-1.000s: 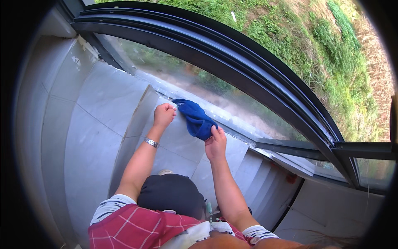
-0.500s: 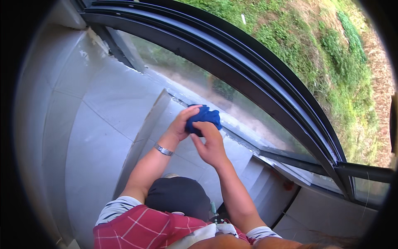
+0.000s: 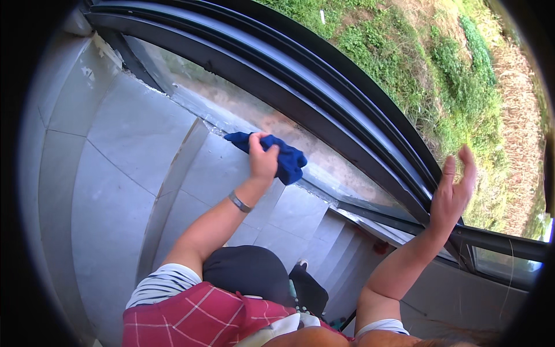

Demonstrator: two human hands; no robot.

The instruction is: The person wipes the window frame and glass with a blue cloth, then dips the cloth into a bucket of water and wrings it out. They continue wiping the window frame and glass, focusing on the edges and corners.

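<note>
A crumpled dark blue cloth is gripped by my left hand, fingers closed over its upper middle. One end of the cloth spreads left, while the rest bunches out to the right, close to the base of the window glass. My right hand is raised well to the right, by the dark window frame. Its fingers are stretched out with nothing in them. A metal-banded watch or bracelet circles my left wrist.
Grey tiled steps rise on the left, and more stairs descend at right. Debris lies along the sill by the glass. Past the frame, a green slope drops away outside. A black shoe tip shows below.
My right hand has left the cloth and swung up to the right, fingers stretched out. My left hand keeps the cloth, which hangs more loosely spread. The view has shifted slightly.
</note>
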